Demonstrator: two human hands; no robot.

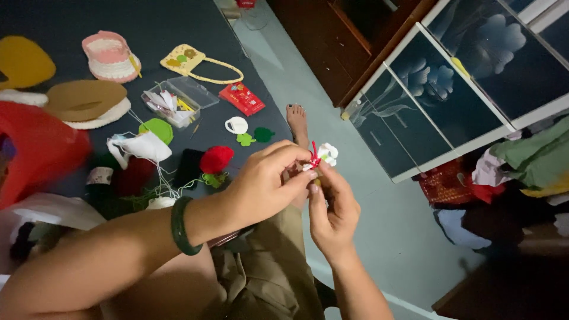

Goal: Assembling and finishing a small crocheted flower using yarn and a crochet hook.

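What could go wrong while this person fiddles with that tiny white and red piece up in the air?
The small white and red crochet piece is pinched only by the fingertips of the left hand and right hand, above the pale floor, so it might slip and drop. Loose white yarn trails among the pieces on the dark mat beside the left arm and could snag.

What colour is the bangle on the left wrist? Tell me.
Dark green bangle, seen in the head view.
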